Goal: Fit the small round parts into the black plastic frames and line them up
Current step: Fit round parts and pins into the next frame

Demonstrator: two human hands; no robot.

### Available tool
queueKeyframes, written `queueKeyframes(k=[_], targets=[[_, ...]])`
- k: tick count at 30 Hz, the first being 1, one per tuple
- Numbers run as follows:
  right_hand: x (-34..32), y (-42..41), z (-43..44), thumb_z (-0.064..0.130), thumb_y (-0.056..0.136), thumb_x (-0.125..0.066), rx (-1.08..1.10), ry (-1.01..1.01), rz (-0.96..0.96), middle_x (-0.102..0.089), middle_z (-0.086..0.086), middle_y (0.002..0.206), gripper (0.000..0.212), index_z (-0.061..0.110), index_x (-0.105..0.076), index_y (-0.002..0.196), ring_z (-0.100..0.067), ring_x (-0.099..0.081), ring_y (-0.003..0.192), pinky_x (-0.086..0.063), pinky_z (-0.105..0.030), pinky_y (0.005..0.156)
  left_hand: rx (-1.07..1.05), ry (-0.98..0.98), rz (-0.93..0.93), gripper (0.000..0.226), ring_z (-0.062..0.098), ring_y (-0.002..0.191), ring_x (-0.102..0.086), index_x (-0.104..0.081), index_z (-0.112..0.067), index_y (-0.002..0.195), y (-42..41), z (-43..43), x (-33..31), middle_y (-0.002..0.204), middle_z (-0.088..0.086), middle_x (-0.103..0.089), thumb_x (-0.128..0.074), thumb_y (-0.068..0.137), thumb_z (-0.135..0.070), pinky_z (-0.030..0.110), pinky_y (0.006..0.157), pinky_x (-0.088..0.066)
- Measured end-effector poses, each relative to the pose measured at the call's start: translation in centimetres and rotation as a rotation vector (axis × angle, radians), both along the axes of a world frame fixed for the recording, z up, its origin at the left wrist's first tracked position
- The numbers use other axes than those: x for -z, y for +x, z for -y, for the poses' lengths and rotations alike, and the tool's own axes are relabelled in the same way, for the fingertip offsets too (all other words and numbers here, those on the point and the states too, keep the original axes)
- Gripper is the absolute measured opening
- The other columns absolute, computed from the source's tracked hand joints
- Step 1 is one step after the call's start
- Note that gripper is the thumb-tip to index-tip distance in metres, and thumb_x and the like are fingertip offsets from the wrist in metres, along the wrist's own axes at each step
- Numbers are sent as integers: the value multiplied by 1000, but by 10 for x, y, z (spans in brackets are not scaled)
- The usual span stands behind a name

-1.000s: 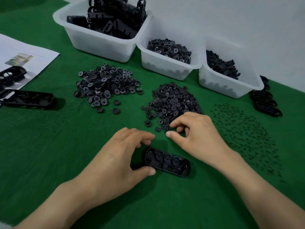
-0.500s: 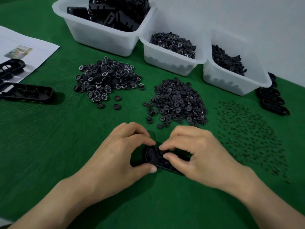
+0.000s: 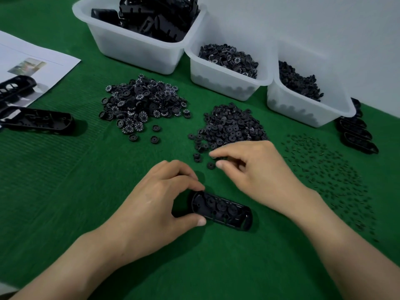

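A black plastic frame lies flat on the green cloth, with round parts seated in its pockets. My left hand grips its left end between the thumb and the fingers. My right hand is above the frame at the near edge of the pile of plain round discs. Its forefinger and thumb are close together over a few loose discs. Blur hides whether a disc sits between them. A second pile, of numbered wheels, lies further left.
Three white bins stand at the back: frames, numbered wheels, dark parts. Tiny pins are scattered on the right. Black frames lie at the left and far right. A paper sheet lies at the left.
My right hand has left the frame, where it was pressing a part in, and moved up to the disc pile. My left hand keeps its hold on the frame.
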State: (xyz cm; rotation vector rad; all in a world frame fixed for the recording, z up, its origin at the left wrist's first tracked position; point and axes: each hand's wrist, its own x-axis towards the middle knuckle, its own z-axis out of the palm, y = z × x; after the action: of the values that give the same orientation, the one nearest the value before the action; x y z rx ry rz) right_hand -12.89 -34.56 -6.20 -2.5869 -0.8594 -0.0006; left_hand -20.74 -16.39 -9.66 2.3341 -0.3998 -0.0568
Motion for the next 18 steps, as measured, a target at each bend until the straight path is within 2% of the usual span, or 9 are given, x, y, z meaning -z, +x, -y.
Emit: queueKeyframes(k=[1,3,8,11,12,15,18], targets=[[3,2,-4,22,86,-62,9,-35,2,-70,9,99,21,26,-69,105,-8,-64,89,-52,-34,82,0,0,-1,46,-4,101,-39,-63,-30,105,0,0,0,107,-20,-48,-67,65,-52,2,90,-23],[8,1,-9,24,87,-60,6,-104,4,-70,8,96,17,27,-69,102,-14,-63,90,-51,-37,81,1,1,0,46,-4,102,-39,-62,-30,106,0,0,0,107,-20,-48,-67,66,-52,2,90,-23],[9,-6,2,16,80,-67,-15,-34,-29,-60,12,68,6,22,-65,79,-5,-52,60,-47,-31,59,-8,-4,5,45,-2,102,-40,-62,-29,106,0,-1,2,107,-20,-48,-70,66,-50,4,90,-25],[10,-9,11,17,77,-71,16,14,-127,-56,13,65,12,25,-65,84,-7,-50,58,-39,-16,55,-9,-6,-2,46,0,103,-41,-62,-30,106,0,-1,2,107,-20,-48,-67,66,-52,6,90,-27],[11,-9,13,16,77,-71,28,26,-141,-56,14,66,15,26,-66,88,-7,-51,60,-39,-15,55,-8,-7,-3,46,0,103,-41,-62,-31,106,0,-1,2,107,-20,-48,-66,66,-53,7,91,-27],[13,-8,13,17,78,-71,31,36,-140,-55,15,67,19,24,-69,96,-7,-51,58,-40,-13,57,-6,-6,1,46,0,102,-42,-62,-30,106,0,-1,2,107,-19,-49,-67,65,-51,6,91,-27],[13,-8,8,18,78,-70,6,12,-111,-55,14,69,11,22,-71,89,-5,-51,59,-42,-20,59,-11,-3,3,46,0,102,-42,-62,-29,105,0,-1,2,107,-18,-49,-66,65,-51,5,90,-27]])
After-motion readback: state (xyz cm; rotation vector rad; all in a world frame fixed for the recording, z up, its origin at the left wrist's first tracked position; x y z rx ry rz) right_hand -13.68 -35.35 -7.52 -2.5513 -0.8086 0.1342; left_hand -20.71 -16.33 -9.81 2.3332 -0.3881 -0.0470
